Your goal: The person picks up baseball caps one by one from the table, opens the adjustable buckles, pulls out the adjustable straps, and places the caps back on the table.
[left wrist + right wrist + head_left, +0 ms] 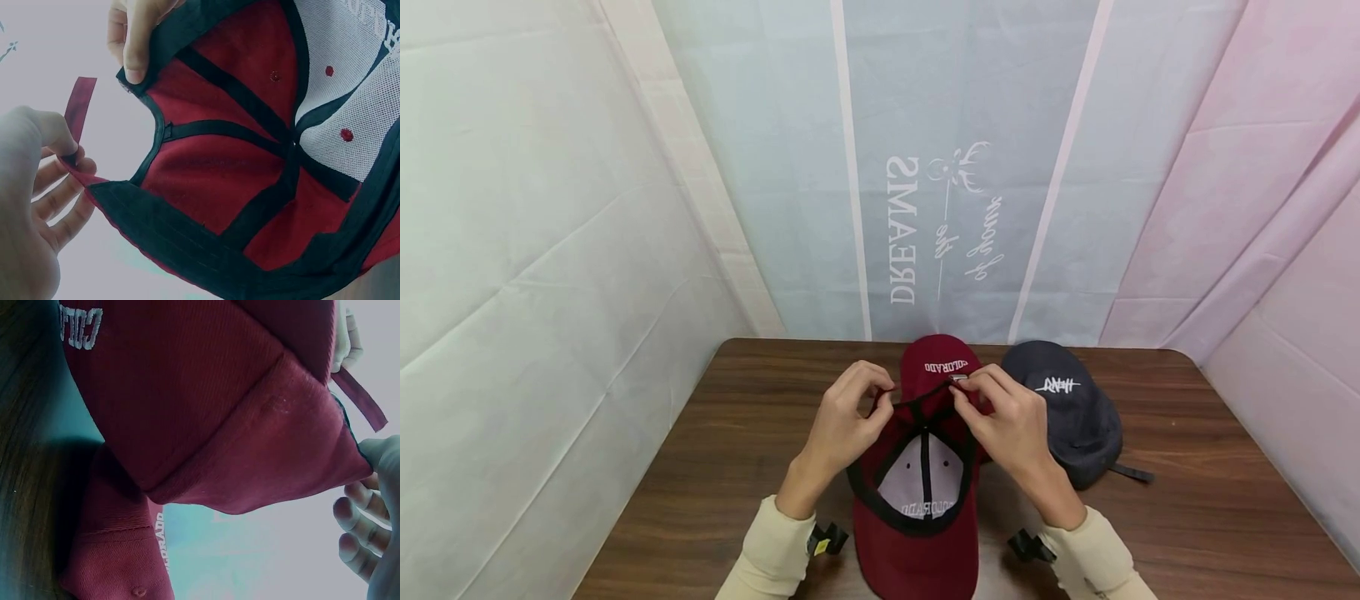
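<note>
A dark red cap (917, 558) is held with its inside showing and its brim toward the person; black bands and white mesh line it. The left hand (850, 417) pinches one side of the back opening, where a loose red strap (78, 112) sticks up beside the thumb in the left wrist view. On the opening's other side, the right hand (1011, 421) pinches the corner between thumb and fingers. In the right wrist view the cap's red outer cloth (250, 437) stretches to the right hand (381, 512). The two strap ends are apart.
Another dark red cap (934, 354) lettered COLORADO lies behind the held one. A dark cap (1063, 417) with white writing and a strap lies at the right on the wooden table (730, 433). Printed cloth (775, 150) hangs behind.
</note>
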`<act>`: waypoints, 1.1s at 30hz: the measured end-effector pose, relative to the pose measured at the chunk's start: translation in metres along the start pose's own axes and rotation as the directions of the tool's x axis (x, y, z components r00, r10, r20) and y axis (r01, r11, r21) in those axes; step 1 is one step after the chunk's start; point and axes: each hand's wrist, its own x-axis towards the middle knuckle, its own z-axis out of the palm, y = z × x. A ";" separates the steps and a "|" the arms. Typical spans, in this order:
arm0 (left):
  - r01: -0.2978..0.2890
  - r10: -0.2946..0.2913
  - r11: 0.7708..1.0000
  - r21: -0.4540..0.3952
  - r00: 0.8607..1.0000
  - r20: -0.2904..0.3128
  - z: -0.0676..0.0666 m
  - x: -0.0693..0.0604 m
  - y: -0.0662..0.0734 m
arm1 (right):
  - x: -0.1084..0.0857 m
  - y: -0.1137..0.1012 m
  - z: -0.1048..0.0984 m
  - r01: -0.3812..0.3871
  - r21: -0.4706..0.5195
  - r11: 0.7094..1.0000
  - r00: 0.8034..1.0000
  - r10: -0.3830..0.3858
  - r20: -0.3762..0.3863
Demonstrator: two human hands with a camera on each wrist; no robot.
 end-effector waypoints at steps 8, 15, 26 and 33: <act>0.014 -0.012 1.000 -0.019 0.994 0.105 0.005 -0.003 0.002 | 0.000 -0.001 -0.003 -0.032 0.003 0.999 0.999 0.032 0.015; 0.008 -0.008 1.000 0.003 0.981 0.193 0.009 -0.007 0.003 | -0.001 -0.001 -0.004 -0.047 0.017 0.999 0.999 0.046 0.022; -0.009 0.018 0.999 -0.034 0.955 0.294 0.012 -0.009 0.005 | 0.002 -0.002 -0.003 -0.016 0.021 1.000 1.000 0.017 -0.007; -0.018 0.021 1.000 -0.013 0.964 0.265 0.012 -0.006 0.005 | 0.004 -0.007 -0.004 -0.044 0.046 0.998 0.999 0.044 0.020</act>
